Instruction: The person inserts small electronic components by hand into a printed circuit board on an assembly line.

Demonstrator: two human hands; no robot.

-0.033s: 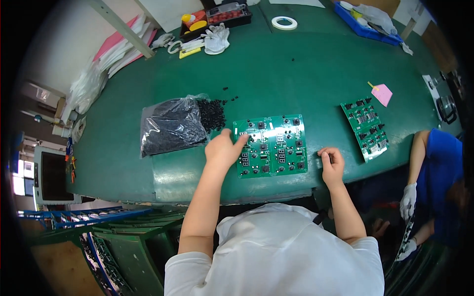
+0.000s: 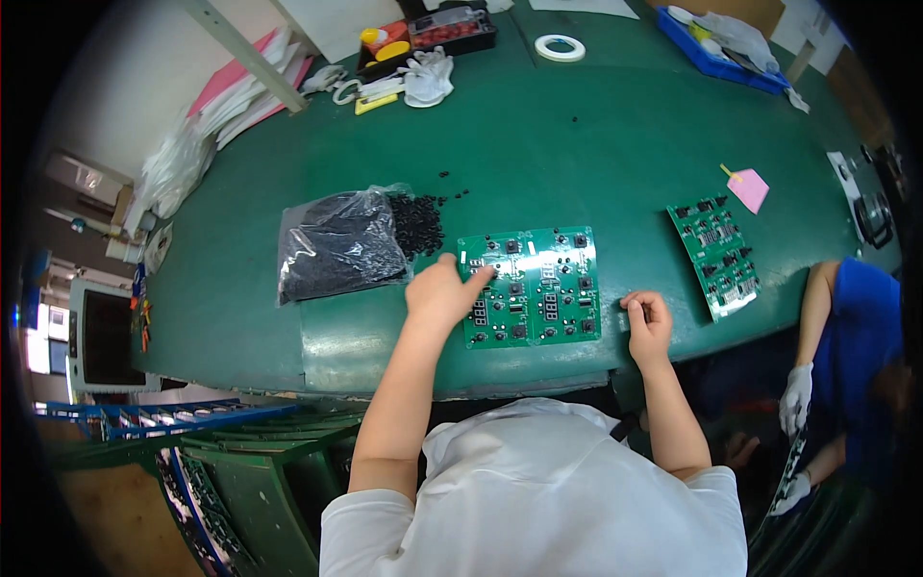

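A green circuit board (image 2: 529, 317) with black buttons and digit displays lies flat on the green table. My left hand (image 2: 442, 293) is at its upper left, the thumb stretched across the board and the other fingers by its left edge; nothing shows in its grasp. To the right of the board, my right hand (image 2: 649, 325) rests with fingers curled, and whatever they may hold is hidden. A pile of small black parts (image 2: 418, 223) spills from a clear plastic bag (image 2: 336, 245) full of them, just beyond my left hand.
Another green circuit board (image 2: 716, 255) lies at the right, near a pink tag (image 2: 747, 189). Toward the back are white gloves (image 2: 428, 77), a tape roll (image 2: 560, 48) and a blue tray (image 2: 721, 62). At the far right a co-worker's gloved hand (image 2: 796, 399) holds a board.
My left thumb has slid slightly to the right over the board. My right hand stays curled in its place, and the whole view has shifted a little.
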